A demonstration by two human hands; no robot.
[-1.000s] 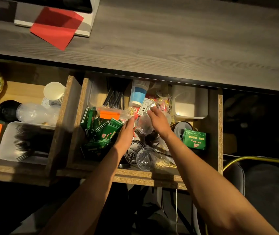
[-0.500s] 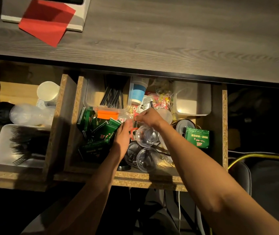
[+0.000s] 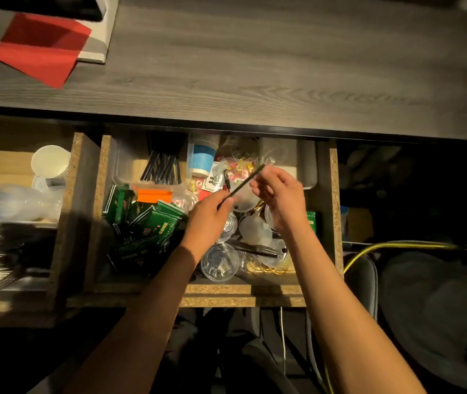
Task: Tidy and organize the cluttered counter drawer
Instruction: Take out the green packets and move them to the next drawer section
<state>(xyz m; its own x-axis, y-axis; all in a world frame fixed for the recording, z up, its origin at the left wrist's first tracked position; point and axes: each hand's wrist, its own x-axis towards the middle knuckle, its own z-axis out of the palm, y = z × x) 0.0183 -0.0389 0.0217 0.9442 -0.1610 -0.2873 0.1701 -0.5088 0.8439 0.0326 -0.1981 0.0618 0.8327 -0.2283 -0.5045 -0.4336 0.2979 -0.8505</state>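
Observation:
The open drawer (image 3: 218, 291) is packed with clutter: green packets (image 3: 147, 223), clear plastic cups (image 3: 219, 261), a blue and white cup stack (image 3: 203, 160) and a clear tray of black straws (image 3: 161, 169). Above the middle of it, a thin dark straw (image 3: 242, 184) lies slanted between both hands. My left hand (image 3: 209, 214) holds its lower end. My right hand (image 3: 280, 194) pinches it near the middle, and the upper end sticks out free.
A white container (image 3: 307, 169) sits at the drawer's back right. The drawer to the left holds paper cups (image 3: 50, 162) and a white tray of black forks (image 3: 4, 251). Red paper (image 3: 41, 46) lies on the grey counter (image 3: 255, 66). A yellow cable (image 3: 397, 245) runs at right.
Both hands have lifted from among the cups and lids. They now hold a thin dark straw above the clutter, which they did not hold a second ago.

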